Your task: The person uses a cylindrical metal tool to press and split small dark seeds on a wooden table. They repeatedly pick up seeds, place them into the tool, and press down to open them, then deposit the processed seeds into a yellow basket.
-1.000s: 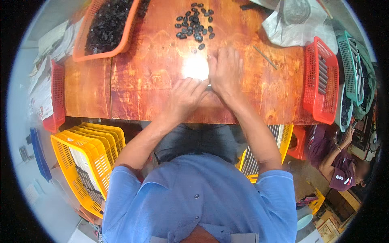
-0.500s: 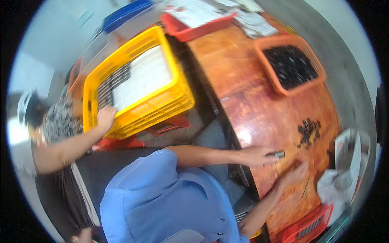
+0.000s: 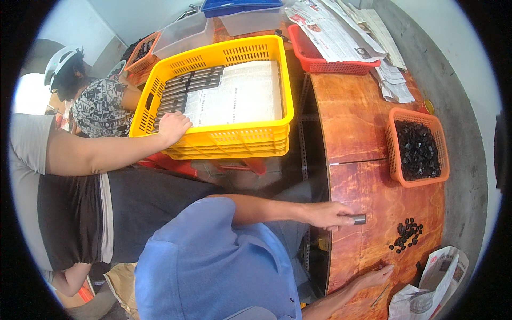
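Note:
My left hand [image 3: 329, 215] is closed round a short dark grey tube [image 3: 359, 219], whose end sticks out past the fingers over the table. My right hand [image 3: 376, 277] lies low over the wooden tabletop [image 3: 349, 189], with its fingers stretched out and nothing visible in them. Beyond both hands is a loose heap of small black oval pieces [image 3: 407, 234]. A thin stick-like tool [image 3: 380, 295] rests on the table beside my right hand. More black pieces [image 3: 418, 149] fill an orange basket [image 3: 394, 173] farther up the table.
A co-worker's hand [image 3: 175, 128] rests on a yellow crate [image 3: 229, 133] of grey rods and white paper. Another person in a patterned shirt [image 3: 104, 109] is behind. A red basket [image 3: 338, 66] under newspapers [image 3: 341, 34] stands at the far side; crumpled newspaper [image 3: 421, 298] lies near right.
The whole view has swung and become sharper. My right hand has drawn back from the black pieces toward me. My left hand still holds the tube. The red basket at lower right has left the view.

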`<state>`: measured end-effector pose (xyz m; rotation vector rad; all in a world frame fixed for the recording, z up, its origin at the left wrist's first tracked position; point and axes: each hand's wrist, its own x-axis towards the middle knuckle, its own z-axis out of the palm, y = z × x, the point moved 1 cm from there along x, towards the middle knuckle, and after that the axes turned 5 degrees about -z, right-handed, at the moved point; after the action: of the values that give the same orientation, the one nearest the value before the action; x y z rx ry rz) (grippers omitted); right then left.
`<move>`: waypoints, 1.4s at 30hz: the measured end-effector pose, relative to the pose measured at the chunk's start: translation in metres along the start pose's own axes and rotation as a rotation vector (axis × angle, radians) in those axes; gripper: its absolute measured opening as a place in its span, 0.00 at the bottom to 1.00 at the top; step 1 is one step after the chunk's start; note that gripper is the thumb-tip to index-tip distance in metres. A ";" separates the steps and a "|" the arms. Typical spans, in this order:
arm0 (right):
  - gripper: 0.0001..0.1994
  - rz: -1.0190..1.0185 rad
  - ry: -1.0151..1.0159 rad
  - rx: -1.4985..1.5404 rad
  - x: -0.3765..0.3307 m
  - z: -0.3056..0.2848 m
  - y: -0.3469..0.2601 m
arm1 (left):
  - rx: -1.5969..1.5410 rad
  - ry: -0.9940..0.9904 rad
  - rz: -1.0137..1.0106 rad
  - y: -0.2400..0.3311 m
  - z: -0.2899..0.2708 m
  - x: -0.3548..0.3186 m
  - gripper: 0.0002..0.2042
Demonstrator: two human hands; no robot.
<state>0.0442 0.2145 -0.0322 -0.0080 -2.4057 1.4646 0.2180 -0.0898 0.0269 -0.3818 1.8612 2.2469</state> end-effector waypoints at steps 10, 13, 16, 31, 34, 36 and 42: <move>0.21 -0.105 -0.041 -0.008 0.001 0.002 0.002 | 0.326 0.768 0.489 0.135 -0.174 -0.040 0.25; 0.21 -0.043 -0.054 -0.034 0.002 -0.005 0.009 | 1.022 1.115 0.519 0.169 -0.254 -0.058 0.20; 0.21 -0.071 -0.040 -0.015 -0.002 -0.002 -0.006 | 1.236 1.207 0.245 0.162 -0.330 -0.104 0.17; 0.21 -0.187 -0.046 -0.187 0.016 -0.004 0.042 | 1.499 0.855 -0.980 0.003 -0.445 -0.296 0.15; 0.21 -0.204 -0.062 -0.188 0.019 -0.004 0.052 | 1.497 0.922 -0.954 -0.013 -0.457 -0.301 0.16; 0.21 -0.214 -0.062 -0.208 0.021 -0.005 0.059 | 1.481 0.933 -0.951 -0.020 -0.464 -0.301 0.16; 0.21 -0.162 -0.004 -0.319 0.012 0.000 0.035 | 1.516 0.908 -0.839 -0.022 -0.475 -0.289 0.17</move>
<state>0.0273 0.2331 -0.0596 0.1132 -2.5499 1.0021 0.5324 -0.5489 0.0164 -1.4933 2.3694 -0.1861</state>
